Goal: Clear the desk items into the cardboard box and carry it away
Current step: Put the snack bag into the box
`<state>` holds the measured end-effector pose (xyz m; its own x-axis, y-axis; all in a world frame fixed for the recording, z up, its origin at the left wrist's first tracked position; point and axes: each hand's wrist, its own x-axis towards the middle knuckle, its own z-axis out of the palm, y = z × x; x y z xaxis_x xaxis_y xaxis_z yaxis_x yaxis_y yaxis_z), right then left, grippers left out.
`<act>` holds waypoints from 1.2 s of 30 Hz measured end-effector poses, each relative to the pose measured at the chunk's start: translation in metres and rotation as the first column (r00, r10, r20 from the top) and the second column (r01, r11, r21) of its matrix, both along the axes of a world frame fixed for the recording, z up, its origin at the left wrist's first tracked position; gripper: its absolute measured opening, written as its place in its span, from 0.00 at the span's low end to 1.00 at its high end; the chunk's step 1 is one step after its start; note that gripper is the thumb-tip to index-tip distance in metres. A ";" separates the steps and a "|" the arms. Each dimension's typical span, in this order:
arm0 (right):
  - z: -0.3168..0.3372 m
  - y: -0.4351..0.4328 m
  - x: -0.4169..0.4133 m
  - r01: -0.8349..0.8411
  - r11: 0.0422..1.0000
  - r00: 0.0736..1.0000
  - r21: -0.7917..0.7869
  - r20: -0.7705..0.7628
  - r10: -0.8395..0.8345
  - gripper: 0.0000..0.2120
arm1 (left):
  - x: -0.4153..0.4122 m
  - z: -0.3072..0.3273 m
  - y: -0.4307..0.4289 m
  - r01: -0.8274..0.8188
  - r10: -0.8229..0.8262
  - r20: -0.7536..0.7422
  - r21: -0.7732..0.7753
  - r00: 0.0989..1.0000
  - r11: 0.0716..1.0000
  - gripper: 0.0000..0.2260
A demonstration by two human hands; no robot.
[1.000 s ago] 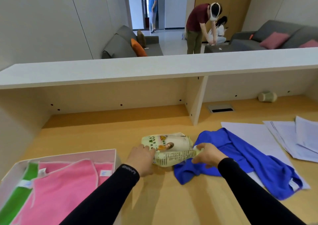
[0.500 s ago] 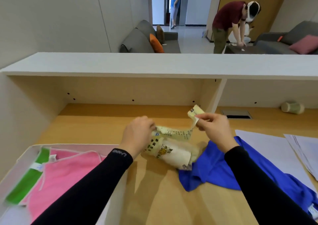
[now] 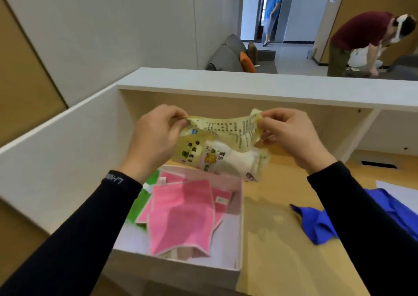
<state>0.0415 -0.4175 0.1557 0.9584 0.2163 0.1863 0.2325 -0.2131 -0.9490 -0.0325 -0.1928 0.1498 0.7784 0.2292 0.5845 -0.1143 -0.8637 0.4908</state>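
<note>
The top edge of a pale yellow printed plastic packet (image 3: 226, 151), in which a rolled white cloth is seen, is pinched at its left corner between the thumb and curled fingers (image 3: 178, 117) of the left hand (image 3: 156, 137). Its right corner is pinched in the same way by the right hand (image 3: 291, 137). The packet is held stretched between the two hands in the air, clear of the light wooden desk (image 3: 271, 239); its lower end hangs over the far right corner of an open white cardboard box (image 3: 241, 227). Inside the box, pink square cloths (image 3: 183, 216) are laid flat, with a green cloth (image 3: 140, 205) partly covered at their left. Both forearms are covered by black sleeves. On the desk to the right of the box, well apart from it, a crumpled blue cloth (image 3: 316, 223) is seen, with a white paper sheet (image 3: 395, 188) behind it.
</note>
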 end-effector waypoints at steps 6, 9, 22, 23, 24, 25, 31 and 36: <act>-0.063 0.067 -0.025 -0.216 0.896 0.958 -0.389 -0.264 0.117 0.07 | -0.065 -0.060 0.069 0.035 -0.024 -0.398 0.022 0.917 0.999 0.07; -0.086 0.076 -0.033 -0.309 0.793 0.912 -0.525 -0.399 0.091 0.07 | -0.081 -0.071 0.083 0.020 -0.066 -0.568 -0.087 0.821 0.996 0.10; -0.097 0.017 -0.030 0.099 0.944 0.906 -0.314 -0.363 -0.216 0.11 | -0.030 -0.053 0.016 0.170 -0.206 -0.354 -0.131 0.912 0.977 0.13; -0.096 0.006 -0.028 0.126 0.946 0.901 -0.298 -0.365 -0.235 0.11 | -0.024 -0.050 0.001 0.202 -0.237 -0.339 -0.134 0.910 0.970 0.12; -0.095 -0.005 -0.027 0.152 0.946 0.894 -0.288 -0.369 -0.256 0.11 | -0.017 -0.047 -0.017 0.235 -0.267 -0.330 -0.136 0.905 0.962 0.11; -0.095 -0.018 -0.024 0.177 0.943 0.887 -0.280 -0.371 -0.277 0.11 | -0.011 -0.045 -0.035 0.268 -0.296 -0.328 -0.129 0.897 0.955 0.11; -0.103 -0.121 -0.013 0.327 0.904 0.829 -0.277 -0.375 -0.415 0.10 | 0.034 -0.055 -0.155 0.399 -0.365 -0.445 -0.019 0.818 0.917 0.11; -0.122 -0.238 0.001 0.430 0.856 0.755 -0.288 -0.406 -0.515 0.10 | 0.077 -0.089 -0.254 0.433 -0.357 -0.625 -0.032 0.695 0.901 0.12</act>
<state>0.0424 -0.6553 0.0332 0.9086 -0.3008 -0.2898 -0.3866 -0.3427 -0.8562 0.0441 -0.4468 0.0606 0.9756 -0.2164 -0.0378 -0.1719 -0.8591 0.4821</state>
